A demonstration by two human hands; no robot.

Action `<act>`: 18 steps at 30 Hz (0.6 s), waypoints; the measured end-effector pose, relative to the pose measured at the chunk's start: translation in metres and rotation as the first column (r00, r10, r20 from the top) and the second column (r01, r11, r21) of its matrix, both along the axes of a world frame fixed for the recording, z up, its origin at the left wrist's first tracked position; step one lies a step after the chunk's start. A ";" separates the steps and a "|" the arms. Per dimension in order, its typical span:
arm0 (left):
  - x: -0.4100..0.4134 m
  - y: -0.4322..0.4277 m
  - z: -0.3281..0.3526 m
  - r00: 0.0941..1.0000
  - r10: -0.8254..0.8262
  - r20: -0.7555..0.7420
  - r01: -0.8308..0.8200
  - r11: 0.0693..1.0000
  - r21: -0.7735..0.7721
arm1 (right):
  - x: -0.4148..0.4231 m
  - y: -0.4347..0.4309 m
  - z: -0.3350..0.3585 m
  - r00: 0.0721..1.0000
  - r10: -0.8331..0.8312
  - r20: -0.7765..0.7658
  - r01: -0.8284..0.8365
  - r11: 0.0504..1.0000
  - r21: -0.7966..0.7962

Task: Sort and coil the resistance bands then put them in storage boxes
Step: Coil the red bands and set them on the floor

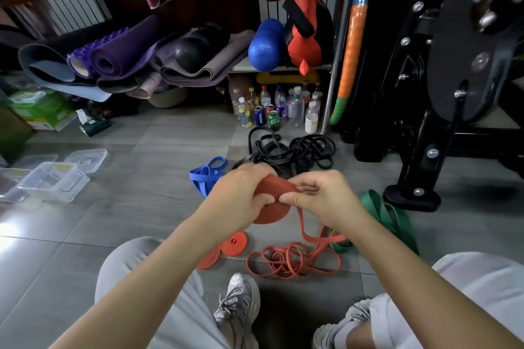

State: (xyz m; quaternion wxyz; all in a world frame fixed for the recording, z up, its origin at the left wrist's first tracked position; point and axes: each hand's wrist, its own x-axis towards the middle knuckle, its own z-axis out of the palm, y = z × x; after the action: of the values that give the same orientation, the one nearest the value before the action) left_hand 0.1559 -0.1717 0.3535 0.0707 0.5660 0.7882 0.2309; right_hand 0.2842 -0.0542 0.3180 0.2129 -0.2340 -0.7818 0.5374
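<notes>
Mid-coil: left hand (238, 193) grips the orange roll (272, 211), right hand (323, 195) pinches its slack tail (306, 232) at three o'clock; next, I'd say, wind that tail on tight

floor (141, 207) | black bands (283, 154); blue band (201, 178); orange coils (234, 243), seemingly two | clear boxes (54, 181)

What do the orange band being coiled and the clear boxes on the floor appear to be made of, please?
The orange band looks like matte rubber or latex, probably: it drapes limply and rolls into a flat coil without glare. The clear boxes look like thin glossy plastic: see-through walls catching light.
</notes>
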 end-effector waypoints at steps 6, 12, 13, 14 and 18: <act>-0.006 0.002 -0.002 0.973 0.095 0.212 -0.126 0.983 0.137 | 0.007 0.003 -0.002 0.995 -0.048 -0.089 0.039 0.994 -0.106; -0.008 0.001 -0.004 0.876 0.135 0.463 -0.277 0.927 0.254 | 0.004 0.001 -0.003 0.981 -0.095 -0.167 0.060 0.977 -0.203; -0.008 0.001 -0.004 0.854 0.127 0.505 -0.293 0.918 0.266 | 0.003 0.001 -0.003 0.979 -0.098 -0.177 0.058 0.975 -0.215; -0.009 0.001 -0.005 0.835 0.117 0.538 -0.303 0.913 0.272 | 0.003 0.000 -0.003 0.977 -0.101 -0.186 0.058 0.973 -0.222; -0.010 -0.001 -0.006 0.755 0.079 0.650 -0.331 0.903 0.274 | 0.003 0.001 -0.001 0.975 -0.094 -0.201 0.058 0.982 -0.178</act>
State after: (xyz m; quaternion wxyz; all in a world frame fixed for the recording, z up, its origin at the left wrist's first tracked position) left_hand 0.1456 -0.1730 0.3471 0.1927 0.3681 0.7192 0.5570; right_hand 0.2868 -0.0528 0.3173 0.2933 -0.2234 -0.6965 0.6155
